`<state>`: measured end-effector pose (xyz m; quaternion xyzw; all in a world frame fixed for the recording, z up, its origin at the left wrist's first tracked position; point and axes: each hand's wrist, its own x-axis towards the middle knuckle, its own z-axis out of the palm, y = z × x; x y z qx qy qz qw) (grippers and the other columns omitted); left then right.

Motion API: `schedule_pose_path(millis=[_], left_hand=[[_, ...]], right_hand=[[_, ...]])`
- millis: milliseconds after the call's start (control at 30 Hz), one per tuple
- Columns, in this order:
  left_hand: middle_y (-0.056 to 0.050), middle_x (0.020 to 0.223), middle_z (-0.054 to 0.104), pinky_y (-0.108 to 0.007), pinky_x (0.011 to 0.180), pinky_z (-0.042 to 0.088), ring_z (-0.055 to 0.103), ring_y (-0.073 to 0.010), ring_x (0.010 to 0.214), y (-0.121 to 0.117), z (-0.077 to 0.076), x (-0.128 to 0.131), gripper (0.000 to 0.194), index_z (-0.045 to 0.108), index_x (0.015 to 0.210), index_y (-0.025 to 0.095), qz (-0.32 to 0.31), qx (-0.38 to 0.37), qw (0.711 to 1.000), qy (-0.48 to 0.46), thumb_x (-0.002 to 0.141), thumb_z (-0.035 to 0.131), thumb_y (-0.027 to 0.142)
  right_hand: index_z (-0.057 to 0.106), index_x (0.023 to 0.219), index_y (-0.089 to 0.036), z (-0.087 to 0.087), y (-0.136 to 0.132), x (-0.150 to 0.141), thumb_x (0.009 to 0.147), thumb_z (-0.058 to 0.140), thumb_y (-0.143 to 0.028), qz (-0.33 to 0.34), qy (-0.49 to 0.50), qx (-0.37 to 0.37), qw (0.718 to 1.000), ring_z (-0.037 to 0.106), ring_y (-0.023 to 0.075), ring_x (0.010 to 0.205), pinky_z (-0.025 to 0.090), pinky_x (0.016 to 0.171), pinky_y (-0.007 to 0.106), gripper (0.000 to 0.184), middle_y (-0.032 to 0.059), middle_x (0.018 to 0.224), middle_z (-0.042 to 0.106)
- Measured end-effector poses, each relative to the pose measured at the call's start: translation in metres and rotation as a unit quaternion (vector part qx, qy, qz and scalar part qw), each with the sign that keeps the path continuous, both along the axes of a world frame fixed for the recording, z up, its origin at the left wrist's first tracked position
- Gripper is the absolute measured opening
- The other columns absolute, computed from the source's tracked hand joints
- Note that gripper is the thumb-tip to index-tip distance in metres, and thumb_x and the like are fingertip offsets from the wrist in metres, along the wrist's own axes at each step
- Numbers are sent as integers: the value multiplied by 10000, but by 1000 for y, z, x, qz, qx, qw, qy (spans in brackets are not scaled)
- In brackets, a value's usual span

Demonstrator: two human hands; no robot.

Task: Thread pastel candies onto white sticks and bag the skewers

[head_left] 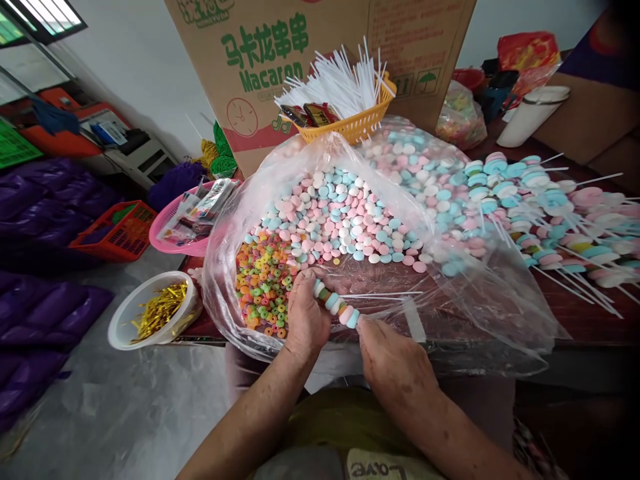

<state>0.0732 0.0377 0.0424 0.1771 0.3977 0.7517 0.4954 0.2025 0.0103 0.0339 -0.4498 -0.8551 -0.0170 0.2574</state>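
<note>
Stretching between fingers (305, 279), candy skewer (333, 303)

Skewer (336, 304) held btwn both hands

Short row of blue, white & pink discs, w/ greenish & orange rings in btwn, packed tight. Slants down to the R; upper-L end at L hand (307, 313), lower-R end at R hand (397, 360). Loose rings (263, 287), mostly orange/green/yellow, heaped just L of L hand. Loose pastel discs (340, 213) spread beyond, most flat, some overlapping.
</note>
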Motion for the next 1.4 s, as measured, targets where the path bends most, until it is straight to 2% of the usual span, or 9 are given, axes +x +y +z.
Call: schedule_pose_path(millis=[433, 667, 833, 967, 1100, 1167, 1233, 1333, 1400], left_hand=[[59, 607, 440, -131, 389, 332, 474, -69, 497, -8, 6, 5, 243, 434, 727, 193, -23, -89, 996, -13, 735, 622, 347], [61, 578, 485, -189, 516, 472, 515, -78, 525, 2, -3, -4, 294, 464, 657, 175, -35, -92, 994, -38, 650, 718, 324], [-19, 843, 658, -253, 482, 495, 623, -176, 673, 12, 0, -27, 403, 557, 807, 200, -60, -102, 991, -65, 611, 733, 505], [53, 476, 475, -216, 384, 424, 461, -92, 395, 18, 0, -28, 379, 429, 577, 180, -58, -116, 987, -91, 648, 737, 390], [81, 385, 332, -206, 329, 355, 329, -70, 307, 22, -5, -11, 445, 329, 525, 193, 2, -128, 988, -85, 711, 688, 380], [59, 478, 468, -226, 383, 418, 452, -96, 383, 23, -4, -6, 369, 474, 633, 191, -20, -109, 993, -45, 704, 676, 492], [-3, 732, 633, -294, 524, 515, 615, -168, 605, 23, -1, -8, 503, 581, 906, 218, -45, -82, 996, -12, 674, 604, 663], [-56, 1052, 656, -367, 717, 536, 641, -236, 913, 20, 0, -17, 605, 544, 1134, 288, -38, -91, 995, 27, 675, 586, 681], [-62, 1002, 677, -348, 740, 524, 641, -224, 885, 14, -5, -20, 527, 587, 1086, 251, -43, -117, 989, 78, 663, 685, 550]], right_hand=[[531, 754, -183, -26, -2, -17, 820, 333, -91, 33, 56, -158, 985, 557, 147, 569, 298, 533, 253, 228, 37, 658, 622], [550, 856, -188, -36, 13, -30, 779, 413, -173, 47, 75, -210, 974, 589, 181, 643, 347, 549, 256, 158, 45, 758, 651], [513, 748, -194, -20, 27, -24, 867, 338, -188, 106, 173, -247, 947, 539, 125, 622, 362, 575, 216, 211, 9, 699, 610], [508, 707, -189, -15, 25, -24, 840, 367, -186, 144, 139, -255, 946, 533, 120, 620, 363, 565, 209, 194, 7, 676, 609], [541, 818, -188, -34, 21, -19, 778, 445, -206, 121, 59, -187, 973, 529, 136, 585, 356, 535, 228, 106, 15, 703, 629], [534, 769, -195, -36, 30, 1, 742, 462, -190, 84, 18, -121, 989, 510, 132, 542, 342, 507, 225, 77, 3, 644, 602], [508, 677, -198, -21, 51, 38, 759, 412, -155, -21, -4, -45, 999, 494, 124, 523, 344, 513, 220, 134, 0, 585, 558], [548, 715, -148, 29, 103, 114, 837, 279, -98, -266, -8, -13, 964, 505, 163, 576, 358, 556, 268, 299, 83, 647, 575], [585, 865, -42, 63, 142, 160, 839, 281, -73, -349, -15, -13, 937, 549, 218, 680, 364, 600, 317, 307, 197, 782, 606]])
